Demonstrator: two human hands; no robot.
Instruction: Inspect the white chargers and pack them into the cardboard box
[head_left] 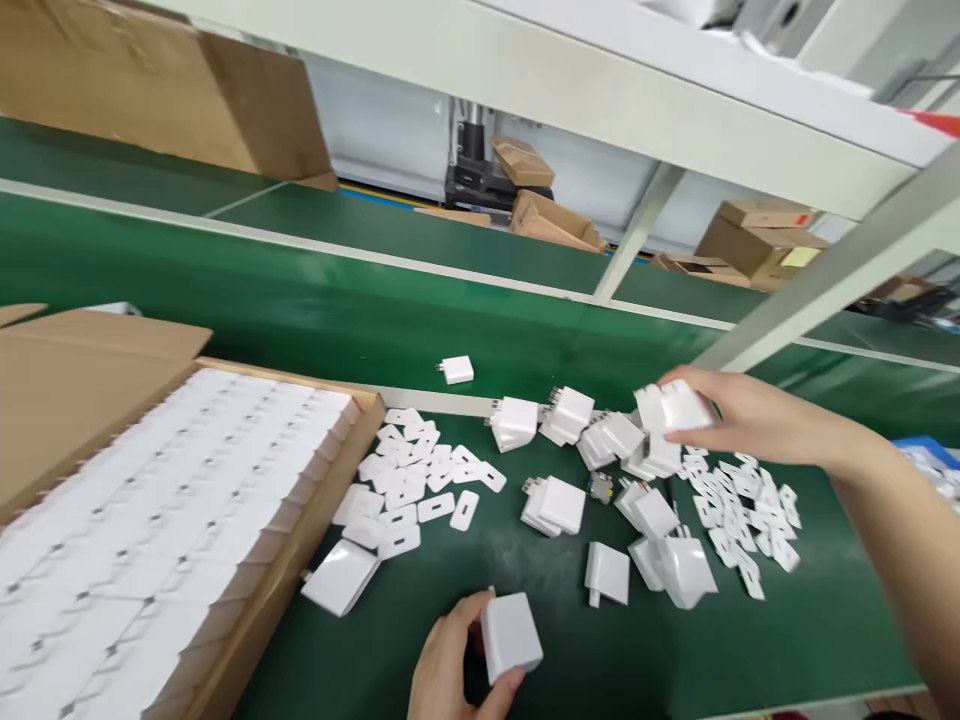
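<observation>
Head view lets us see two hands working over a green tabletop [360, 660]. Our left hand [454, 660], at the lower edge, holds a white charger [511, 637] between the thumb and the fingers; its broad face is turned toward us. Our right hand [724, 412] reaches in from the right side and is closed around white plug blocks [671, 408], but we cannot tell exactly how many, because the picture is a little blurred there. This hand is at the back end of a group of loose chargers [562, 504], which lie in the middle, some of them leaning on each other. Among them we notice a small metallic piece [600, 487].

To the left of this group, many flat white plates [405, 480] are spread, several with a slot; just beside them lies one more charger [342, 577], near the wall of a cardboard box [289, 560]. In this box we see close rows of white pieces [172, 500]. On the right, below our right hand, there is another heap of small white parts [742, 500]. At the back, behind a pale strip [450, 403], lies a single small plug [457, 370].
</observation>
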